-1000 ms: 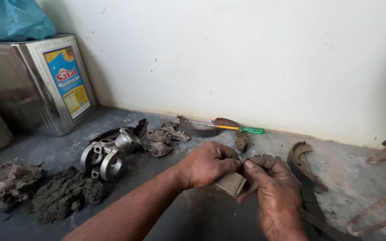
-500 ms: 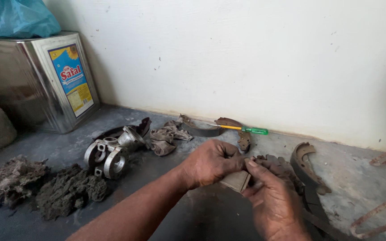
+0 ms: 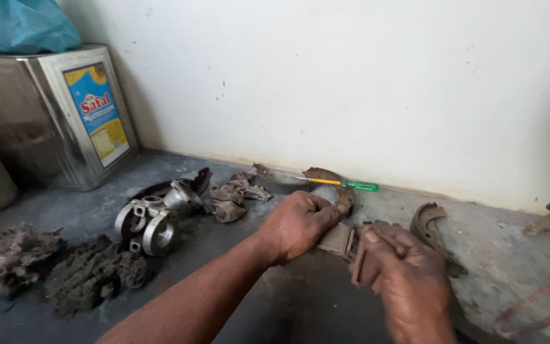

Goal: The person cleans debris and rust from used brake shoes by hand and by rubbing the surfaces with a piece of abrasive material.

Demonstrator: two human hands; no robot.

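Both hands sit lower than before: left hand (image 3: 297,224) presses the brake pad (image 3: 337,239) toward the floor; right hand (image 3: 402,277) drops toward 5 o'clock.

Looked like a rough repair workshop: bare concrete floor (image 3: 288,306) strewn with worn brake shoes (image 3: 431,229), a metal housing (image 3: 154,220), greasy rag (image 3: 230,197), screwdriver (image 3: 345,185), dirty cotton waste (image 3: 90,274).

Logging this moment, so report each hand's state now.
Left hand: closed, gripping one end of the flat grey-brown rectangular pad.
Right hand: fingers curled, closed on the pad's other end; blurred, so exact grip unclear.
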